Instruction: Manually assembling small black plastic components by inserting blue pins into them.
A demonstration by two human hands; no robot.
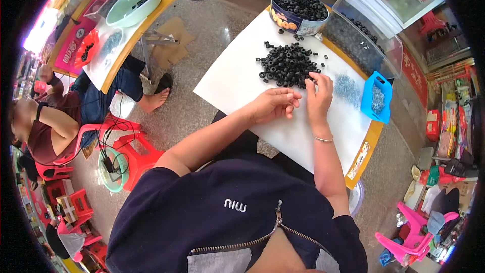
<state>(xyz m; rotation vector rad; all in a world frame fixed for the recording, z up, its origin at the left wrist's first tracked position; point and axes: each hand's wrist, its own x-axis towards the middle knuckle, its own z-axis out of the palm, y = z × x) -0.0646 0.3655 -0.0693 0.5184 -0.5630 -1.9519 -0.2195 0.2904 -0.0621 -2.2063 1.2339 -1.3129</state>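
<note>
- The left grip (273, 105) is curling loosely in front of the heap, thumb and fingertips close together; I cannot tell whether it is holding a piece.
- The right grip (319, 102) is bending at the heap's near edge, thumb and forefinger nearly meeting; any hold is not showing clearly.
- The loose heap of small, black, ring-shaped pieces (287, 64) is lying on the flat white surface (235, 68).
- Tiny silvery-blue pieces (346, 88) are lying scattered right of it, beside a bright-blue plastic tray (387, 96).
- Handling well is probably meaning pinching single pieces lightly and keeping the wrist clear of the scatter.

Blue-grey bits (347, 89), too small for clear shapes
</note>
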